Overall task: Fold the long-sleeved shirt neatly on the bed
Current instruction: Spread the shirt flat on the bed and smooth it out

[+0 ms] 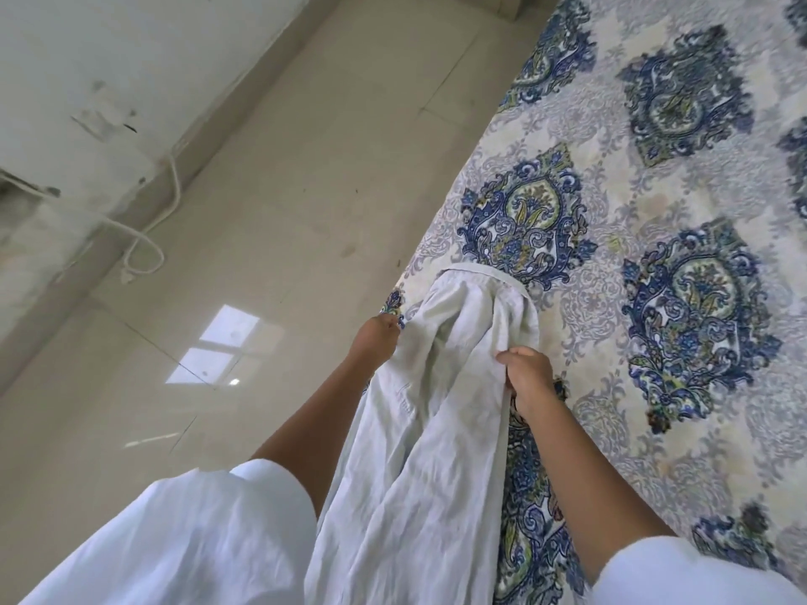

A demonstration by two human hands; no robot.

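Observer: Left sleeve [174, 539] sits nearest the lens, bottom left. It is white and loose, and a bare forearm runs up out of it.

Checker: What is behind it on that side?

Observer: A pale, scuffed wall [65, 58] at upper left. A white cable [146, 238] drops from it and loops onto the floor [284, 189]. The floor is glossy pale tile with a bright window reflection in it.

Checker: State of the left hand?

Observer: The left hand [375, 336] is seen from the back. Its fingers are curled under at the shirt's left edge and grip the cloth. The fingertips are hidden by the hand itself.

Checker: Where is the shirt?

Observer: The shirt [436, 430] is pale and creased, drawn out lengthwise along the near-left edge of the bed [655, 189]. Its collar band [480, 272] at the far end rests on the bed. The body runs toward the camera between the two forearms in long folds and leaves the frame at the bottom. I cannot tell whether the lower part rests on the bed or hangs off it. The shirt's own sleeves cannot be picked out among the folds.

Checker: Right hand?

Observer: The right hand [526, 373] has its thumb and fingers curled round a gathered fold at the shirt's right edge, level with the upper body of the shirt.

Checker: And further right?

Observer: The bed fills that side under a cream cover with blue-and-green medallions. The right sleeve [698, 578], white, is at the bottom right corner.
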